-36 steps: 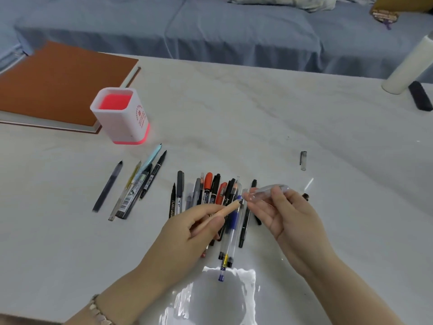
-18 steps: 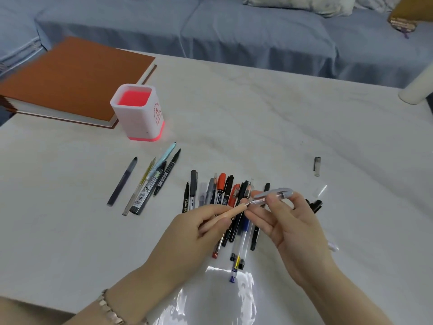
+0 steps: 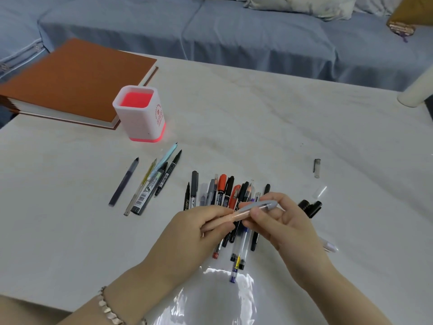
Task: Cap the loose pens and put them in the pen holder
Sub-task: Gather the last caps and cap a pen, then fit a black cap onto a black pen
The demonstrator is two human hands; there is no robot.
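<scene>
The desk (image 3: 269, 118) carried the pen holder (image 3: 140, 118) upright toward its far left corner, up and to the left of the fanned heap of pens (image 3: 225, 198) near the middle of the near edge. Above that heap my left hand (image 3: 199, 228) gripped the barrel of a peach pen (image 3: 237, 216), while my right hand (image 3: 283, 226) pinched the grey cap (image 3: 261, 205) over its tip, seated or nearly so as far as I could tell. The pen's long axis ran left to right, roughly along the near edge, and I judged the left hand the nearer one for carrying it to the holder.
</scene>
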